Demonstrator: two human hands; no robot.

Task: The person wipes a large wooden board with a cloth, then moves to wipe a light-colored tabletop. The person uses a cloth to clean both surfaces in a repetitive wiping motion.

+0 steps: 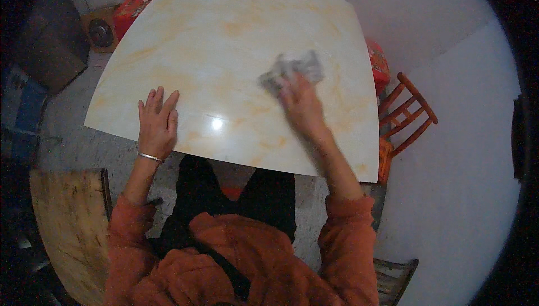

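Right hand (302, 99) on crumpled grey cloth (292, 70) – blurred, fingers seemingly pressing it, left hand (158, 122) flat, fingers spread, on cream marbled table (224, 31)

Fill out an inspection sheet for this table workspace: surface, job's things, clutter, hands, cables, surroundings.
Surface: glossy cream table top with orange marbling; a lamp glare spot near the front edge.
Job's things: crumpled grey cloth, lying on the table under the right hand's fingers.
Clutter: nothing seen on the table apart from the cloth.
Hands: left hand lies flat, fingers spread, near the front edge, bangle on the wrist; right hand presses on the cloth, blurred.
Cables: nothing seen.
Surroundings: orange wooden chair on the right, red patterned seat at the far left corner, worn wooden board at the lower left.
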